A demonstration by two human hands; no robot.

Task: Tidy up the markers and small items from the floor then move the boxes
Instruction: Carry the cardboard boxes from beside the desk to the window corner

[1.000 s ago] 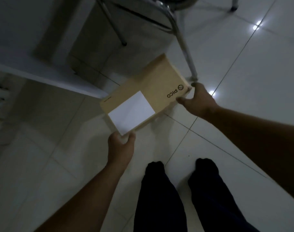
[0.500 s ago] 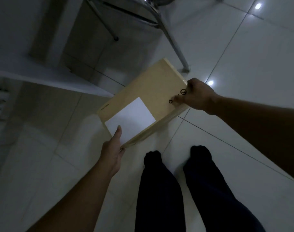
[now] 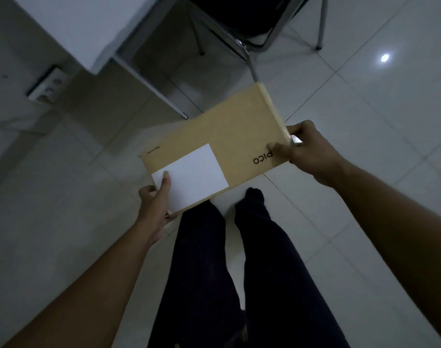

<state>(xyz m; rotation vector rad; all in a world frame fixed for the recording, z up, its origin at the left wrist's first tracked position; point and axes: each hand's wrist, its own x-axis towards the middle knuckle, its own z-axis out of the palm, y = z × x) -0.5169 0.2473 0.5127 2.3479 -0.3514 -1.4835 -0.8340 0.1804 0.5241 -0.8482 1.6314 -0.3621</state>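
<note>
Flat brown cardboard box (image 3: pixel 222 141), held up in the air above the white tiled floor (image 3: pixel 365 101), in front of the legs in dark trousers (image 3: pixel 239 259). Tilted, with the far corner higher, near the chair. White label (image 3: pixel 191 177) on the top face at the near left part; printed letters "PICO" (image 3: pixel 261 158) at the near right part. Left hand (image 3: pixel 155 199) closed on the near left corner of the box, thumb flat on the white label, other fingers hidden under the box. Right hand (image 3: pixel 306 146) closed on the right short edge, thumb on top beside the letters, fingers curled around the side. Behind the box, metal chair (image 3: pixel 247 28) with dark seat. Further left, white table (image 3: pixel 71 28) corner. On the left wall, low, a white socket plate (image 3: pixel 47 84). Bright light reflection (image 3: pixel 384 57) on the floor at the right.
</note>
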